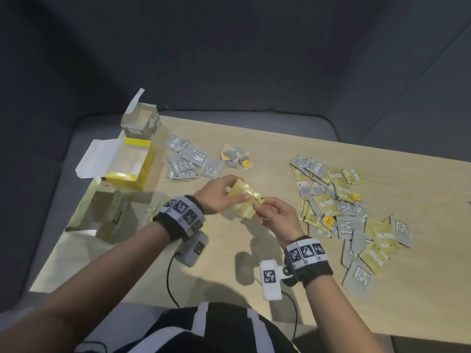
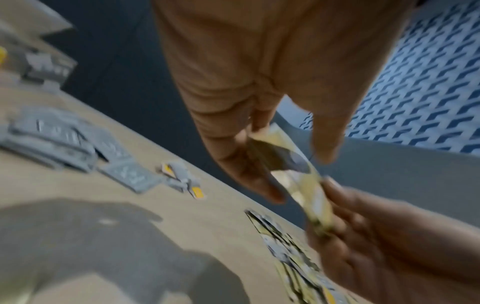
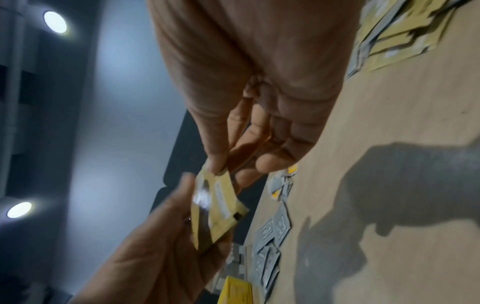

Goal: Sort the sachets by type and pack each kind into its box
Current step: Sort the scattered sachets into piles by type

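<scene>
Above the middle of the table both hands hold a small stack of pale yellow sachets (image 1: pixel 245 200). My left hand (image 1: pixel 238 189) grips the stack from the left, fingers behind and thumb in front. My right hand (image 1: pixel 260 204) pinches the stack's right end. The left wrist view shows the yellow sachets (image 2: pixel 307 185) between my left fingers and thumb, blurred. In the right wrist view my right thumb and finger pinch the top edge of the sachets (image 3: pixel 221 207). A mixed heap of grey and yellow sachets (image 1: pixel 344 212) lies to the right.
At the table's left end stand an open grey box (image 1: pixel 141 123), an open yellow box (image 1: pixel 132 164) and an open pale green box (image 1: pixel 107 215). Sorted grey sachets (image 1: pixel 191 161) and a few small orange-tagged sachets (image 1: pixel 234 155) lie behind my hands. Table edge (image 1: pixel 178 301) is near my body.
</scene>
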{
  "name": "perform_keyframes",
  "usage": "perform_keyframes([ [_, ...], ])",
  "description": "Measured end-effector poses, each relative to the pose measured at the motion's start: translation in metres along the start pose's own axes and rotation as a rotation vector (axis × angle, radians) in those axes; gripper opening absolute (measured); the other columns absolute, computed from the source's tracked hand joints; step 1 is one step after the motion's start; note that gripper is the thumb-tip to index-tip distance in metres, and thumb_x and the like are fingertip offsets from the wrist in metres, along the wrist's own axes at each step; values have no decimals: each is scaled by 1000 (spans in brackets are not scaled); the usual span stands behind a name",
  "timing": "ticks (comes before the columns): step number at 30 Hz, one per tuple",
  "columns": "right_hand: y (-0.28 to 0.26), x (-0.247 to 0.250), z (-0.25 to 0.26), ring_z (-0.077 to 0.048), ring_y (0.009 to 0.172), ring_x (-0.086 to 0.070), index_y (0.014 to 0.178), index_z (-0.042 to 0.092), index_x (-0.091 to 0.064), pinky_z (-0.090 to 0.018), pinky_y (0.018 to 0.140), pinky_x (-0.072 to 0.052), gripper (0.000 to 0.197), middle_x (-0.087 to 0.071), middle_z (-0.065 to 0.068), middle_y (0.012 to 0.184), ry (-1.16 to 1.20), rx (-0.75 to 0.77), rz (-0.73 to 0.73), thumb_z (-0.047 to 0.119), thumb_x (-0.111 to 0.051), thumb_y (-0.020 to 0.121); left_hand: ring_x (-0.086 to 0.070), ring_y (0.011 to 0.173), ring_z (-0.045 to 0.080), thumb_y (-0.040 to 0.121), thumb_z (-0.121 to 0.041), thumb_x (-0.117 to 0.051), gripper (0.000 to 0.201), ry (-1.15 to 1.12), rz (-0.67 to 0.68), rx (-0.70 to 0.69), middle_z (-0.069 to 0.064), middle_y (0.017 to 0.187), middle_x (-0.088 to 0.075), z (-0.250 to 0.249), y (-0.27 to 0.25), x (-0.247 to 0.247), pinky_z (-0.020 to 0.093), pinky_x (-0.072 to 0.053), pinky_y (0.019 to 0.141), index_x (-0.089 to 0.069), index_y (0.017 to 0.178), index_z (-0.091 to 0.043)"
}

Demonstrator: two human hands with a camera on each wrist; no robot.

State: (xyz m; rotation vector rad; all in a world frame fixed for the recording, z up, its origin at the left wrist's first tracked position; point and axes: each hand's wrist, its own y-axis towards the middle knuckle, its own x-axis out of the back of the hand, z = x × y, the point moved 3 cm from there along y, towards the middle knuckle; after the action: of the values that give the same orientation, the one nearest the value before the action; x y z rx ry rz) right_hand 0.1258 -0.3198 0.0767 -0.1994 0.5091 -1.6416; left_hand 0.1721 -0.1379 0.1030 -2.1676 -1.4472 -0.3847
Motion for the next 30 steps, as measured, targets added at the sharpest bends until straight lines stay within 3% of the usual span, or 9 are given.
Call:
perform_keyframes([
  [3,-10,-5,-4,-13,66,-64,98,5,-68,-23,59,-48,16,-70,-6,77,-95,-3,31,8,-70,83,-62,102,21,74,-57,-62,61,112,-62,47,-1,109,-64,16,-27,-8,37,-49,91,-48,127,-31],
  [8,-24,44,-35,-18,82,-65,96,12,-69,-28,67,-51,10,-71,-6,93,-192,-108,-86,15,-65,87,-51,119,34,88,-21,-62,82,361,-69,321,20,125,-54,82,-60,7,35,-39,97,-11,151,-12],
  [12,-37,87,-55,-23,83,-64,87,10,-67,-39,78,-51,6,-69,-13,95,-253,-172,-200,8,-61,89,-30,135,29,91,-48,-48,60,975,46,346,11,149,-28,111,-69,16,41,-30,109,-31,144,-25],
  [15,-39,114,-64,-19,76,-62,85,7,-66,-18,63,-52,9,-67,-13,90,-387,-147,-294,2,-59,89,-19,142,28,90,-50,-47,55,1146,57,330,9,157,-15,103,-65,19,44,-23,113,-38,139,-26],
  [17,-38,131,-71,-20,86,-64,93,5,-67,-14,66,-49,10,-67,-7,92,-528,-113,-343,4,-59,88,-24,140,27,89,-43,-53,57,1135,37,255,10,156,-19,86,-48,19,42,-27,112,-38,139,-20],
  [19,-38,142,-77,-22,93,-64,99,11,-67,-23,78,-49,14,-68,-5,95,-643,-116,-367,10,-61,87,-27,139,25,90,-38,-52,60,1046,28,149,6,155,-23,63,-22,13,40,-30,110,-32,144,-18],
  [22,-41,142,-79,-18,82,-63,100,16,-62,-14,65,-45,13,-68,-4,90,-727,-75,-364,13,-57,88,-23,142,24,95,-36,-45,59,957,69,29,5,157,-20,43,23,-7,41,-29,112,-25,149,-19],
  [26,-47,135,-77,-16,77,-62,99,17,-60,-6,56,-40,13,-67,-5,87,-739,-19,-367,12,-54,88,-7,147,25,98,-50,-29,68,1010,145,237,5,161,-3,62,64,-13,48,-15,117,-6,152,-17],
  [30,-52,135,-70,-10,71,-61,97,16,-60,-3,54,-41,13,-64,1,78,-679,-37,-325,9,-53,89,-18,144,29,97,-52,-30,72,925,-38,395,12,159,-14,76,75,0,51,-15,116,-14,150,-6],
])
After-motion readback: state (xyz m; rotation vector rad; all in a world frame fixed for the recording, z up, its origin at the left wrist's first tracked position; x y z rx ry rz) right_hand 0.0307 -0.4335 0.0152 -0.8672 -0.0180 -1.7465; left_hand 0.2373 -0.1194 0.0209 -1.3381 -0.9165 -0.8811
